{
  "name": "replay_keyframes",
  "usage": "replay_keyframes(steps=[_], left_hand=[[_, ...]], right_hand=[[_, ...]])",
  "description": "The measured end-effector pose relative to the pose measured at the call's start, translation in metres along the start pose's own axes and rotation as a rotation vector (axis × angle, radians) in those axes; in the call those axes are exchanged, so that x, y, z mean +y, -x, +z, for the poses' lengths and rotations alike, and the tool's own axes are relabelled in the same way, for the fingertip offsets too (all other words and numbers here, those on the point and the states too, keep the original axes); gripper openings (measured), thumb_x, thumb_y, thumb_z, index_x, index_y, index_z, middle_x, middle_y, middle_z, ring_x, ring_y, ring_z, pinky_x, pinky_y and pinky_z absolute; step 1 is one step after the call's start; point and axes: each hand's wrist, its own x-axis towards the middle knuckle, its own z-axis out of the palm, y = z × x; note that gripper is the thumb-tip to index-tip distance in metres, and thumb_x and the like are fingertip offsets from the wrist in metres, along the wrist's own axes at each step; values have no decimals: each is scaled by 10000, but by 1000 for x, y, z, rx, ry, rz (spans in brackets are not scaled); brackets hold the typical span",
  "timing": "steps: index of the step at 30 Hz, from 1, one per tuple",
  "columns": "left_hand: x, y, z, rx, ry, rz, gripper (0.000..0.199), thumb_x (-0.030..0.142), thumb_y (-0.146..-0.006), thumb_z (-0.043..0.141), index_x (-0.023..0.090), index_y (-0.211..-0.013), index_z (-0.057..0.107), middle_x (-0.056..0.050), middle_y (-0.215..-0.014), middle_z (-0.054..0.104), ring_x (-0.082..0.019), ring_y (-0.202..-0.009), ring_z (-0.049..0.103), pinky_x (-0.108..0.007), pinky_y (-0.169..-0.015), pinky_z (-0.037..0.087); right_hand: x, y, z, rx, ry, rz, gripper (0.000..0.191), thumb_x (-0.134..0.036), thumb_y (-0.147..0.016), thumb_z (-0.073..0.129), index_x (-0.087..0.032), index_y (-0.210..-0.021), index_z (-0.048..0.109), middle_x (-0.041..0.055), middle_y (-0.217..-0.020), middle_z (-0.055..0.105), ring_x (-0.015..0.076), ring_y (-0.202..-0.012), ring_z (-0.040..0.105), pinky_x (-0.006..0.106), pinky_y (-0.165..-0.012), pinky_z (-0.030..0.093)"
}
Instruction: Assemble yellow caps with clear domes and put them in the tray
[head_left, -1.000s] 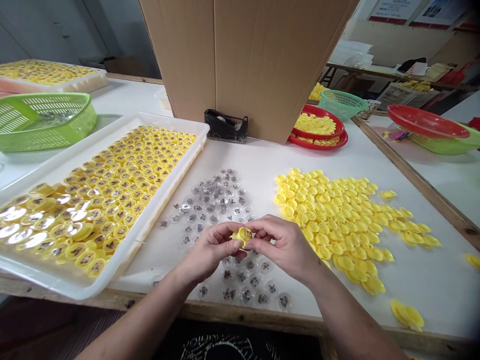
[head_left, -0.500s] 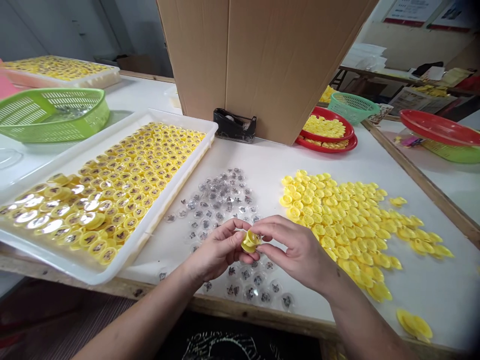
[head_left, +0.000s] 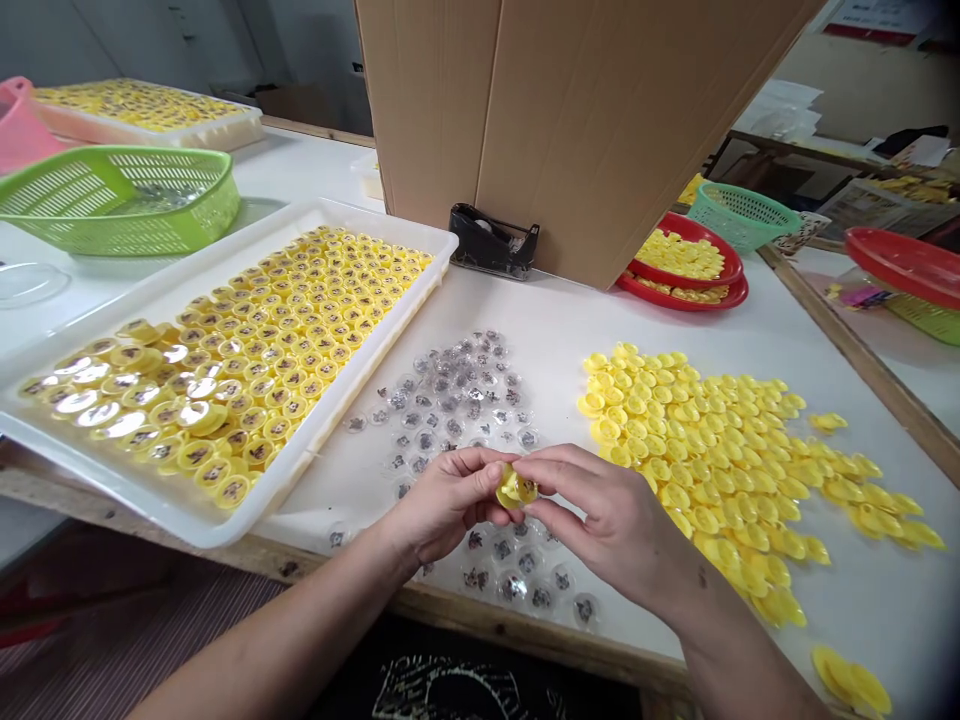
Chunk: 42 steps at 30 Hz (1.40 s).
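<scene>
My left hand (head_left: 450,503) and my right hand (head_left: 609,523) meet above the white work table, and both pinch a small yellow plastic cap (head_left: 516,487) between their fingertips. Its inside is partly hidden by my fingers. Beneath and beyond my hands lies a scattered layer of small clear round capsules (head_left: 450,400) with dark printed centres. To the right of my right hand spreads a heap of loose yellow caps (head_left: 720,470). A white plastic tray (head_left: 127,497) to my left holds tight rows of yellow caps with dark centres.
A cardboard box (head_left: 570,120) stands at the table's back, with a black tape dispenser (head_left: 491,242) at its foot. Red plates (head_left: 682,290) hold yellow pieces. A green basket (head_left: 120,200) and another full tray (head_left: 142,110) sit back left. The wooden table edge (head_left: 480,625) runs close to my forearms.
The yellow cap has turned between my fingertips. The whole scene has shifted rightward in the view as my head turned.
</scene>
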Motion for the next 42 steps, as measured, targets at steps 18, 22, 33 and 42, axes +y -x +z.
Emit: replay_keyframes(steps=[18, 22, 33, 42], left_hand=[[7, 14, 5, 62, -426, 85, 348, 401, -780, 666, 128, -982, 593, -33, -771, 607, -115, -680, 542, -237, -631, 436], [9, 15, 4, 74, -520, 158, 295, 332, -754, 703, 148, -931, 555, -21, -783, 604, -114, -697, 541, -227, -623, 431], [15, 21, 11, 174, -988, 333, 196, 267, -738, 698, 155, -899, 689, -56, -778, 667, -158, -670, 578, -255, -598, 436], [74, 55, 6, 270, -1205, 280, 261, 256, -746, 671, 195, -1000, 669, -57, -835, 680, -173, -697, 605, -267, -613, 462]], right_hand=[[-3, 4, 35, 215, 97, 34, 219, -74, -815, 564, -177, -1005, 604, 69, -888, 605, 177, -815, 600, 317, -720, 536], [5, 8, 33, 233, -117, 192, 322, -182, -751, 693, -213, -1054, 589, 53, -951, 593, 164, -769, 587, 294, -651, 529], [11, 19, 43, 189, -559, 425, 101, -275, -803, 626, -201, -868, 604, 9, -761, 624, 145, -685, 583, 246, -625, 505], [20, 24, 53, 138, -524, 459, 376, -368, -716, 700, -228, -1060, 637, 70, -896, 710, 227, -801, 690, 252, -670, 592]])
